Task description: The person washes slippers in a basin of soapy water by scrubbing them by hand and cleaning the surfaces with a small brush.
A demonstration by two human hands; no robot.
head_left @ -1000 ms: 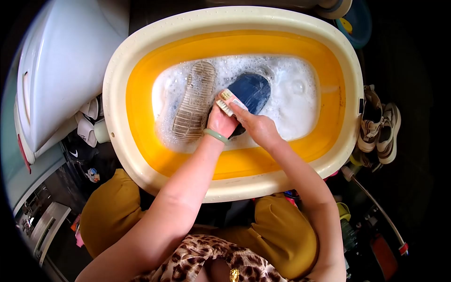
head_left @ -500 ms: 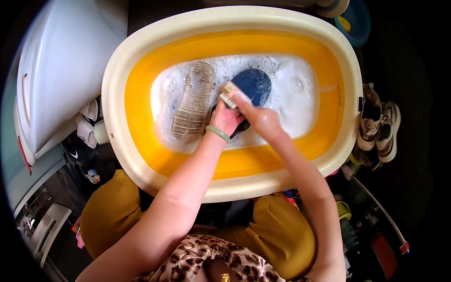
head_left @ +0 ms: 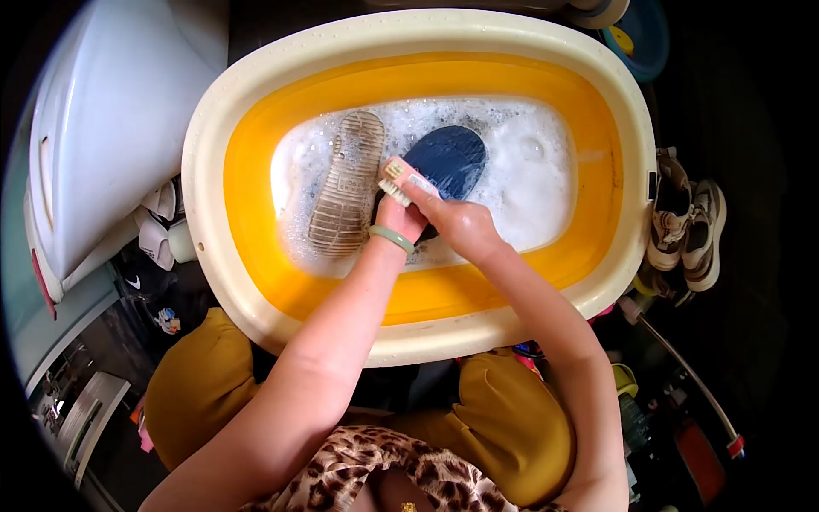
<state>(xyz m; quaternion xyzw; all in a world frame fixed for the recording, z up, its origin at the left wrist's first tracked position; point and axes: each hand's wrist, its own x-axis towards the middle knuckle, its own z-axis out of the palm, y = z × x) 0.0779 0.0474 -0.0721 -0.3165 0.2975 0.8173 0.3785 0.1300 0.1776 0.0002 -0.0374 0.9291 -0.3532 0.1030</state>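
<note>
My right hand (head_left: 461, 226) grips a pink scrubbing brush (head_left: 411, 177) whose pale bristles face down toward my left wrist. Beneath it, my left hand (head_left: 399, 218), with a pale green bangle at the wrist, holds the near end of a dark blue shoe (head_left: 450, 162). The brush and my right hand hide most of the left fingers. To the left, another shoe lies with its worn, ridged beige sole (head_left: 348, 183) upward in the suds. Both shoes are in a large basin (head_left: 418, 337) with a cream rim and yellow walls, holding foamy water.
A white curved fixture (head_left: 128, 111) rises left of the basin. Sneakers (head_left: 687, 222) stand beside its right rim, above a long metal rod (head_left: 687, 367). A blue bowl (head_left: 640, 43) sits at the back right. My knees are against the near side.
Both hands, the brush and the blue shoe have shifted slightly left. The brush has moved down-left along the shoe and lies nearer my left wrist.
</note>
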